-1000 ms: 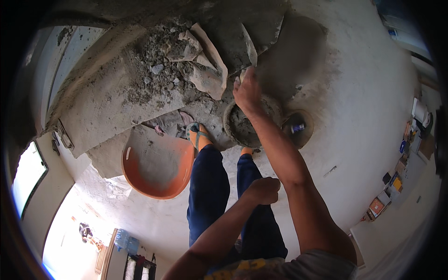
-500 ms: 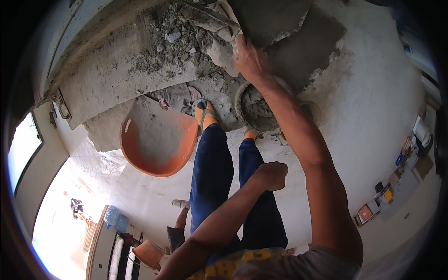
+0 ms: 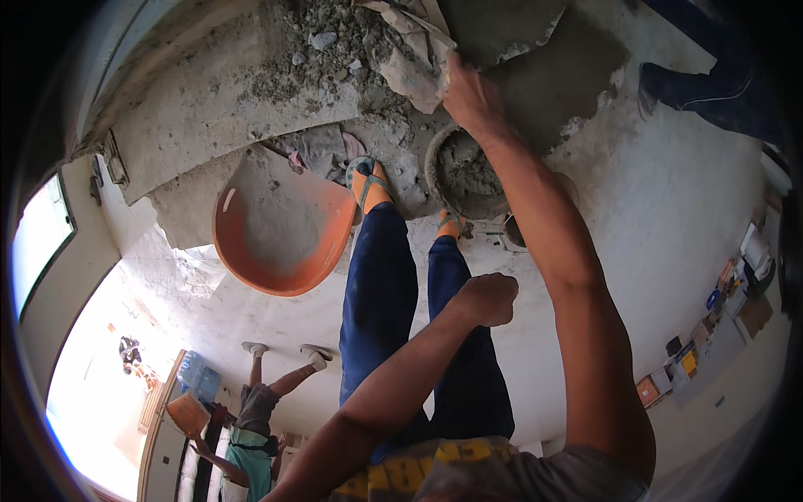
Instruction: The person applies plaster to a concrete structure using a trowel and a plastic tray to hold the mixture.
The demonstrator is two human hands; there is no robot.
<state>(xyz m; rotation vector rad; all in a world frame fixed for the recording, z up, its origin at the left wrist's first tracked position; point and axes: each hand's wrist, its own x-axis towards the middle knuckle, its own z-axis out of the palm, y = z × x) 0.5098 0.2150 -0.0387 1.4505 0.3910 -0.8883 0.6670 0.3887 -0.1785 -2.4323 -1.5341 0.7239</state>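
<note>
My right hand (image 3: 474, 99) reaches far forward, its fingers closed on the edge of a crumpled, cement-stained paper bag (image 3: 416, 74). The bag lies beside a heap of grey rubble (image 3: 322, 63), next to wet grey mortar (image 3: 556, 84) spread on the floor. Below my right forearm sits a round bucket (image 3: 458, 171) with mortar inside, partly covered by the arm. My left hand (image 3: 489, 299) is a fist held in the air over my legs, and nothing shows sticking out of it.
An orange tub (image 3: 280, 280) with grey residue lies left of my feet. At the right, tools and boxes (image 3: 690, 361) line the wall. A co-worker (image 3: 251, 452) at lower left holds an orange bucket (image 3: 187, 415). Another person's dark trouser leg (image 3: 711, 92) shows at upper right.
My right hand has shifted slightly right with the bag edge. The co-worker at lower left has come further into view, and another person's legs have appeared at upper right.
</note>
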